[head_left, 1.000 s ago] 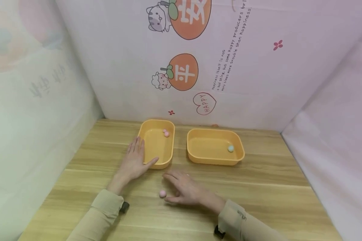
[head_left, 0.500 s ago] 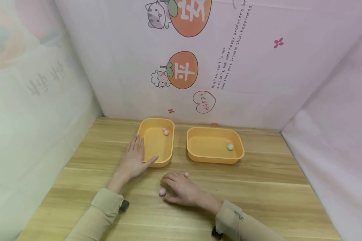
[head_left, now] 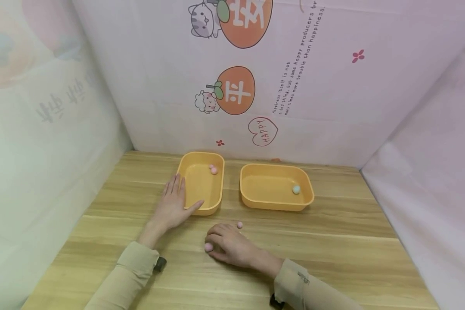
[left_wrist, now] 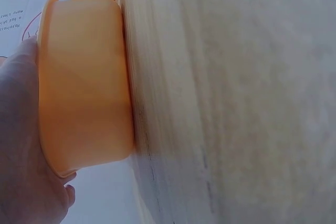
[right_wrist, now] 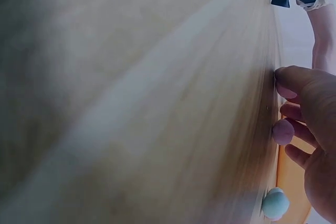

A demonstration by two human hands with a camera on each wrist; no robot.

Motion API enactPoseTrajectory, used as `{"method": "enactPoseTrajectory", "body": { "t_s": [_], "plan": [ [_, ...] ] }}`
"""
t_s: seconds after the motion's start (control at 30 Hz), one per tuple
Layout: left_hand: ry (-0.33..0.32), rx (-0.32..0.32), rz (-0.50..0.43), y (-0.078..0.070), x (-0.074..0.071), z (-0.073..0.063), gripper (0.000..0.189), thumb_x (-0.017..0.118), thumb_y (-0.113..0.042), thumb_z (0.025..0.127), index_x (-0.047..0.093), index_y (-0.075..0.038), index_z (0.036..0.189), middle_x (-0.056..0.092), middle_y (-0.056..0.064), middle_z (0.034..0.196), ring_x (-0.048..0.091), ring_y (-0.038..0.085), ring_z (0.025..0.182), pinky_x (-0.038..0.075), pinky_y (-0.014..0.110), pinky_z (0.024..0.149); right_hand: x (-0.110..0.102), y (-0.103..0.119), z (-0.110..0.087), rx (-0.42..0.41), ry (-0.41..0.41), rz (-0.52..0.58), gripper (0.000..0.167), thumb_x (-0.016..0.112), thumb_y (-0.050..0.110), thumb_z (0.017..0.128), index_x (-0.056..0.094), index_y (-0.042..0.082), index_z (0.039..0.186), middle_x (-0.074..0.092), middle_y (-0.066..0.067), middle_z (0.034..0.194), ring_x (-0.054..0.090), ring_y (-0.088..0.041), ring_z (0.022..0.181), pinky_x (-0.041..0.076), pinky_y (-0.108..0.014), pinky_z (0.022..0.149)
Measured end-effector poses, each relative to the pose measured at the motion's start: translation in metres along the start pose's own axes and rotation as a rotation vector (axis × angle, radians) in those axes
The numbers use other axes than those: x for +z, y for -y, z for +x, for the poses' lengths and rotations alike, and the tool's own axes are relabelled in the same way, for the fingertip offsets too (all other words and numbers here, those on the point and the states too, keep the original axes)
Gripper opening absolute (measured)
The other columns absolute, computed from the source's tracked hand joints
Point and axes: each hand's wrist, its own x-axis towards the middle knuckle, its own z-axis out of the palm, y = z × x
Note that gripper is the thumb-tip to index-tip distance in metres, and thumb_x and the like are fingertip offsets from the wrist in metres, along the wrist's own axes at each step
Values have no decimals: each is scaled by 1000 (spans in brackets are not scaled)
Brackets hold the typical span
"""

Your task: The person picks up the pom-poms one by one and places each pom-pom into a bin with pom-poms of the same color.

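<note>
My left hand (head_left: pixel 171 209) rests against the near left corner of a yellow plastic tray (head_left: pixel 221 189), fingers along its left rim and thumb straight across the near edge. The left wrist view shows that hand beside the tray's orange-looking wall (left_wrist: pixel 86 82). My right hand (head_left: pixel 232 246) is low on the table, thumb and index fingertips pinching a pink ball (head_left: pixel 209 247). In the right wrist view another pink ball (right_wrist: pixel 283 131) lies by the other fingers, and a pale blue-green ball (right_wrist: pixel 275 203) sits near the little-finger side. A small pink ball (head_left: pixel 239 224) shows just beyond the knuckles.
Two joined-looking pink balls (head_left: pixel 214 170) lie inside the left tray. A second yellow tray (head_left: pixel 277 206) to its right holds a pale blue ball (head_left: pixel 296 189). Printed cloth walls (head_left: pixel 314 137) enclose the wooden table (head_left: pixel 352 254) at the back and sides.
My right hand has shifted slightly left, and its thumb and index finger have closed in on the pink ball. The small ball beyond the knuckles has come into view. My left hand stays put.
</note>
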Motion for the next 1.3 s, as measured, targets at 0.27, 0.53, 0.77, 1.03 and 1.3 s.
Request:
{"method": "enactPoseTrajectory", "body": {
  "t_s": [0.27,0.53,0.77,1.03,1.3],
  "plan": [
    [-1,4,10,0,1,0,117,46,-80,104,16,11,171,6,32,183,8,47,173,12,60,142,2,-2,-1,-2,-23,7,13,84,23,99,79,17,108,75,3,119,70,-17,121,57,-37,114],
    [-17,8,17,0,2,0,117,47,-79,104,19,14,169,7,34,181,10,50,172,12,63,141,-3,-5,-4,39,-37,29,17,86,17,97,79,13,111,75,0,121,71,-18,119,59,-34,111],
    [-7,3,19,0,1,0,115,48,-77,105,18,13,170,6,34,182,9,50,172,10,62,142,-8,-8,-6,67,-59,-6,20,85,22,98,78,14,116,77,0,121,73,-18,118,61,-37,109],
    [-16,11,21,-1,0,-1,115,51,-75,104,18,13,170,8,34,182,10,49,172,11,61,142,-10,-16,-5,-4,-160,-80,18,84,20,95,73,13,109,75,1,112,72,-16,110,62,-35,104],
    [-11,6,30,0,1,0,116,49,-78,104,18,13,170,7,33,182,11,49,172,11,61,142,-8,-19,-3,-34,-206,-86,18,84,17,97,77,11,113,79,-1,114,75,-18,110,63,-34,105]
  ]
}}
